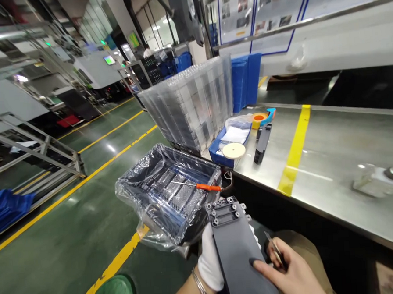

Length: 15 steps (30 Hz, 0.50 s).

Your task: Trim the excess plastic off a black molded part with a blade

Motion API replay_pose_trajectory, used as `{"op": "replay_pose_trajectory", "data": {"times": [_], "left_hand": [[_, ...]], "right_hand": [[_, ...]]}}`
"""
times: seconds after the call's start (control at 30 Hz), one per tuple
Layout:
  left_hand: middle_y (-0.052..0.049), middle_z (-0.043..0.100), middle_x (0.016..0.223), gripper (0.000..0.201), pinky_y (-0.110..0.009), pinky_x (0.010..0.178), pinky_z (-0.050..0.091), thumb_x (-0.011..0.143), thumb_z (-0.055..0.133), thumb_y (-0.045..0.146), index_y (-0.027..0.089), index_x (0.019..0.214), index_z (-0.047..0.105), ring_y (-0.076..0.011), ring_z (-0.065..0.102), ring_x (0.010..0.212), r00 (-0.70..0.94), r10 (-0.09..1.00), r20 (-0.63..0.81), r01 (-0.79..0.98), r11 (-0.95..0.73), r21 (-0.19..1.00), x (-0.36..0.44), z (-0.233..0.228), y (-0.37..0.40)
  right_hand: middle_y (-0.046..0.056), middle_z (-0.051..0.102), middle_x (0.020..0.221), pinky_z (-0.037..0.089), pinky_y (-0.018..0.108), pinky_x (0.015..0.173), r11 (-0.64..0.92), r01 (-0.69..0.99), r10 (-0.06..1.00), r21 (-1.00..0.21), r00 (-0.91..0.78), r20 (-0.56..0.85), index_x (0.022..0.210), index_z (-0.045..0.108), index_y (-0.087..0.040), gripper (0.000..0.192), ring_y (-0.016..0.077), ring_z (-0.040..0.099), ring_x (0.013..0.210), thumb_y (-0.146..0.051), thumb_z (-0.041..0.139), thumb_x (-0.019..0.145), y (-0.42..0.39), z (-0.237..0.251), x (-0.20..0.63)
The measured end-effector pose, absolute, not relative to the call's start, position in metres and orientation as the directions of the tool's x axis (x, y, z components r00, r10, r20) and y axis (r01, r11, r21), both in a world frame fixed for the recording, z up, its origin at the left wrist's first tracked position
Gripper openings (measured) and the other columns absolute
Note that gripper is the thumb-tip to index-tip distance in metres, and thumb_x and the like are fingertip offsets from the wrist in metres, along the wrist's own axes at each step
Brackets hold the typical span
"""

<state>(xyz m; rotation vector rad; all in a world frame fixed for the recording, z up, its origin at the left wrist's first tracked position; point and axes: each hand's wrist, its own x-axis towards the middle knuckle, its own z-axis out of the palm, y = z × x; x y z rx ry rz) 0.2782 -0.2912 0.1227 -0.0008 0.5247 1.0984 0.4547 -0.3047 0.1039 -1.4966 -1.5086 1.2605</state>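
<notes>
Gripping a dark panel (236,246), gloved left hand (211,260) half-hidden; right hand (290,271) pinching tweezers (273,248).

place: factory floor | cues: floor lines (95,170), machines (93,69), stacked trays (191,108), steel bench (332,157)

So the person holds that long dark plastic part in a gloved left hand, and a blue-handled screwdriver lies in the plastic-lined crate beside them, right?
Not quite: in the head view the screwdriver has an orange handle, not blue. The rest stands: the gloved left hand holds the long dark plastic part, and the screwdriver lies in the plastic-lined crate beside the person.
</notes>
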Motion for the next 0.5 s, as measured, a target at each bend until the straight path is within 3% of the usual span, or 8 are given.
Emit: {"op": "replay_pose_trajectory", "data": {"times": [0.13,0.3,0.4,0.5], "left_hand": [[-0.012,0.078,0.079,0.052,-0.035,0.08,0.054,0.086,0.053,0.053,0.008,0.087,0.078,-0.0224,0.073,0.074,0.375,0.704,-0.602,-0.781,0.591,0.204,0.278,0.118,-0.313],[-0.012,0.076,0.073,0.065,-0.035,0.074,0.052,0.097,0.033,0.054,0.008,0.082,0.076,-0.0223,0.072,0.067,0.385,0.596,-0.705,-0.773,0.625,0.107,0.283,0.118,-0.327],[-0.011,0.077,0.074,0.054,-0.033,0.076,0.052,0.09,0.048,0.054,0.009,0.08,0.076,-0.0209,0.072,0.069,0.433,0.59,-0.681,-0.75,0.655,0.091,0.284,0.112,-0.33],[-0.01,0.08,0.081,0.051,-0.037,0.08,0.054,0.083,0.058,0.054,0.009,0.094,0.079,-0.0238,0.074,0.074,0.434,0.609,-0.664,-0.749,0.653,0.11,0.281,0.103,-0.333]], "right_hand": [[-0.006,0.041,0.066,0.049,0.022,0.059,-0.254,0.31,0.949,-0.916,-0.105,-0.298,0.069,0.042,-0.027,0.045,0.0131,0.049,0.062,-0.061,0.068,0.082,-0.34,0.096,0.451],[-0.007,0.031,0.063,0.043,0.021,0.053,-0.327,0.291,0.923,-0.899,-0.106,-0.37,0.063,0.037,-0.027,0.052,0.0117,0.039,0.057,-0.062,0.071,0.078,-0.366,0.088,0.454],[-0.007,0.033,0.066,0.045,0.022,0.058,-0.339,0.279,0.927,-0.899,-0.062,-0.369,0.065,0.035,-0.027,0.054,0.0125,0.038,0.061,-0.069,0.065,0.081,-0.368,0.09,0.452],[-0.007,0.031,0.063,0.044,0.024,0.056,-0.363,0.281,0.916,-0.888,-0.067,-0.396,0.062,0.038,-0.027,0.055,0.0123,0.036,0.058,-0.071,0.068,0.076,-0.37,0.094,0.449]]}}
